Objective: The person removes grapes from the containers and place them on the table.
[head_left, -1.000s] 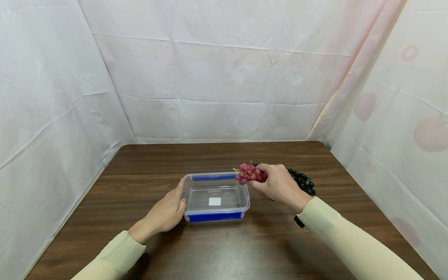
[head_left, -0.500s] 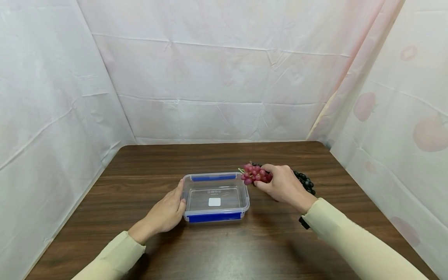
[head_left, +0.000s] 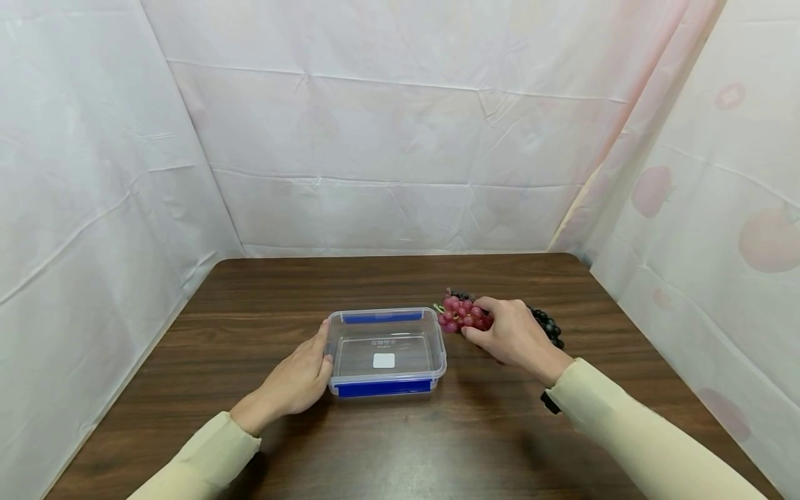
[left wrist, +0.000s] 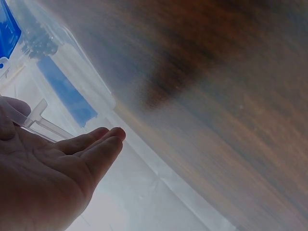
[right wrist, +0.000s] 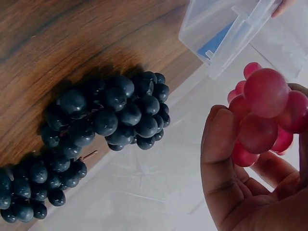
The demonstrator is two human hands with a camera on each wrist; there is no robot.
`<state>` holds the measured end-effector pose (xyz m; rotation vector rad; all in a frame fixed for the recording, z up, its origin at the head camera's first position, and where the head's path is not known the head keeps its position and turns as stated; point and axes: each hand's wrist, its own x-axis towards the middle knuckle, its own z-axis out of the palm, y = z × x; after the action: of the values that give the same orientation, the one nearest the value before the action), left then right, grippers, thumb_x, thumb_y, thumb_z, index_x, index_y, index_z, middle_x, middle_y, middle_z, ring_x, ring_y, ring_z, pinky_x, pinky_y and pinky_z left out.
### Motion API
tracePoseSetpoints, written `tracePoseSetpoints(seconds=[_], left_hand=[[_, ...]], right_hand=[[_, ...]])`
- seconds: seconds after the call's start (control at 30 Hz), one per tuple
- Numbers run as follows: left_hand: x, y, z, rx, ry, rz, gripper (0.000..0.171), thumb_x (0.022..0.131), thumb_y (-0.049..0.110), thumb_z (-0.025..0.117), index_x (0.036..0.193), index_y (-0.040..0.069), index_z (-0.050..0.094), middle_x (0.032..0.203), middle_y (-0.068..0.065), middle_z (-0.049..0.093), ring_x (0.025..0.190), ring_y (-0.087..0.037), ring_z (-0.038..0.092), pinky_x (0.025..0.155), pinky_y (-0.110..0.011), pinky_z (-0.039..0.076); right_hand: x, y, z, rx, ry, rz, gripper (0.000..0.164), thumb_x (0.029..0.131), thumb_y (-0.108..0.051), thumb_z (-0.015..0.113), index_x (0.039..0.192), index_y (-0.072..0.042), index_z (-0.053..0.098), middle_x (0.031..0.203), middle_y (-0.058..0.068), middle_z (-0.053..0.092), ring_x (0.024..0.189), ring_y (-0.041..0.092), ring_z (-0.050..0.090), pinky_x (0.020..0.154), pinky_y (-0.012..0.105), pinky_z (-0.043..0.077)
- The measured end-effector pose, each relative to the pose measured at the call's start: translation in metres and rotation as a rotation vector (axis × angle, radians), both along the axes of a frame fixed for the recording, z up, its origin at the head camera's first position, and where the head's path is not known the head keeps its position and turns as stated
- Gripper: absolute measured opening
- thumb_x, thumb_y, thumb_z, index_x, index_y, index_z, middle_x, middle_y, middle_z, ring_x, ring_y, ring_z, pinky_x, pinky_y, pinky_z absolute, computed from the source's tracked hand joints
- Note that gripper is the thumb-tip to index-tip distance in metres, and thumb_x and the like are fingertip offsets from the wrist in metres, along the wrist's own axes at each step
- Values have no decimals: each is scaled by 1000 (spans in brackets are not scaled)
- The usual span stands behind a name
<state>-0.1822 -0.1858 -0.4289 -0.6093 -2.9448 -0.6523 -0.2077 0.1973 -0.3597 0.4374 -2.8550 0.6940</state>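
Note:
In the head view, a clear plastic food box with blue side clips sits lidless on the table, a white label on its floor. My left hand rests against its left side, and in the left wrist view the fingers stretch out straight along the plastic. To the right of the box, my right hand pinches a bunch of red grapes between thumb and fingers, its green stem toward the box. Dark grapes lie beside that hand, partly hidden behind it in the head view.
The dark brown wooden table has a far edge close to a hanging pale cloth. Similar cloth with faded fruit prints hangs on the right, and more cloth on the left.
My right hand has moved right and slightly toward me with the red grapes, away from the box's right rim. The left hand and the box have stayed in place.

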Motion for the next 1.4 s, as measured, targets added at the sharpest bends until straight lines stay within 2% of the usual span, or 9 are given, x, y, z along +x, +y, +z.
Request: tracePoseSetpoints(seconds=[0.33,1.0,1.4], left_hand=[[0,0,0,1,-5,2,68,107,17,43,161,-7,9,161,-27,31,146,-42,37,117,-56,33],[0,0,0,3,-9,-2,68,108,17,43,161,-8,10,161,-28,31,146,-43,37,117,-56,33],[0,0,0,0,-3,-1,68,108,18,42,161,-7,9,160,-29,33,145,-42,38,117,-56,33]], right_hand=[[1,6,-8,17,-41,-24,22,88,-33,78,94,-15,67,60,-4,57,48,10,54,42,30,45],[3,17,-26,51,-100,-28,35,89,-33,78,112,-9,70,56,-5,55,47,10,51,45,30,43],[5,19,-35,55,-61,-19,29,86,-31,79,103,-10,70,56,-7,53,46,7,47,44,28,41]])
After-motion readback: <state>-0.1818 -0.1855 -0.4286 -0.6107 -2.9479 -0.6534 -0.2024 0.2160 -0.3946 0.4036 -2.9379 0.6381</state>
